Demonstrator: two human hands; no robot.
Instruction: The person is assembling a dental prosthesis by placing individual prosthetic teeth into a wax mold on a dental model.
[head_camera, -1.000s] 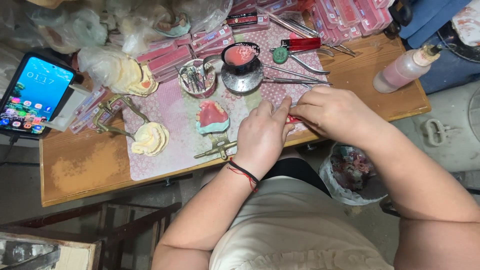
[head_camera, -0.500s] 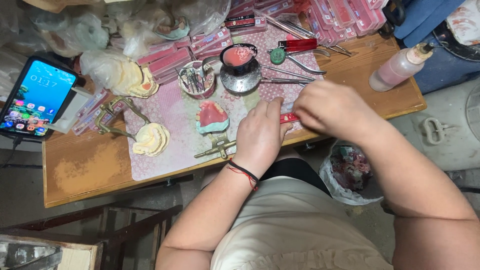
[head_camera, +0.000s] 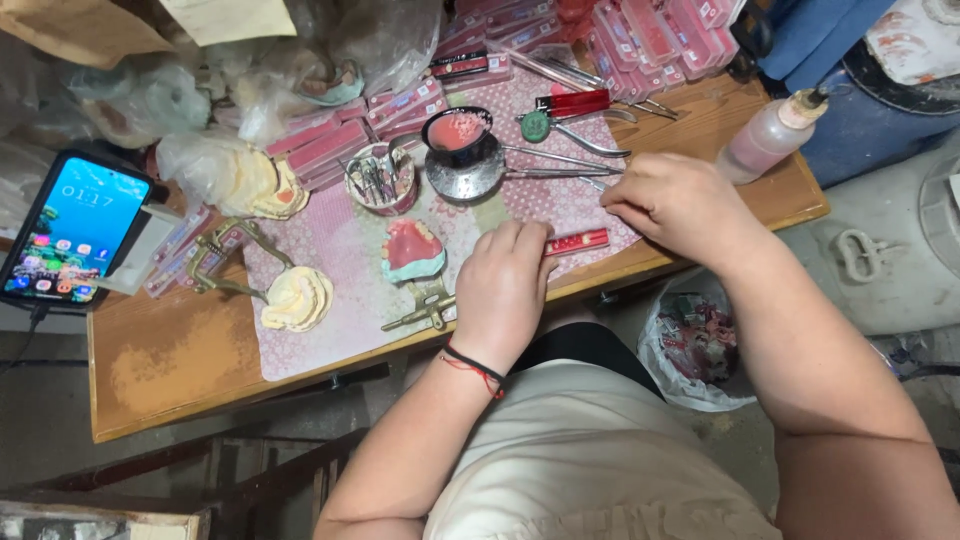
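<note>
Left hand (head_camera: 503, 290) lies knuckles-up on the pink dotted plastic mat (head_camera: 340, 300) near the front edge of the wooden counter (head_camera: 160, 370), its fingers curled loosely and their tips resting on the left end of a slim red rectangular strip holding a row of small pale teeth (head_camera: 580, 241); the hand covers that end, so I cannot tell whether it pinches the strip or only presses it down. The strip lies flat with its long axis running left to right, tipped slightly up toward the right, and its free end points at the right hand (head_camera: 680, 205). That hand sits just beyond and to the right of the strip, fingers bunched together as if nipping something small, though nothing between them can be made out. So the strip lies between the two hands, touching the left one and just short of the right. A little to the left of the left hand sits a pink wax denture base on a pale plaster cast (head_camera: 412, 250), with a brass-coloured metal articulator frame (head_camera: 420, 315) at the mat's front edge. Farther back stand a round metal dish of pink material (head_camera: 457, 130), a small cup stuffed with thin tools (head_camera: 380, 178), and long steel instruments (head_camera: 560, 160). A smartphone with a lit blue screen (head_camera: 75, 228) leans at the far left, and a clear squeeze bottle of pinkish liquid (head_camera: 765, 140) lies at the right.
</note>
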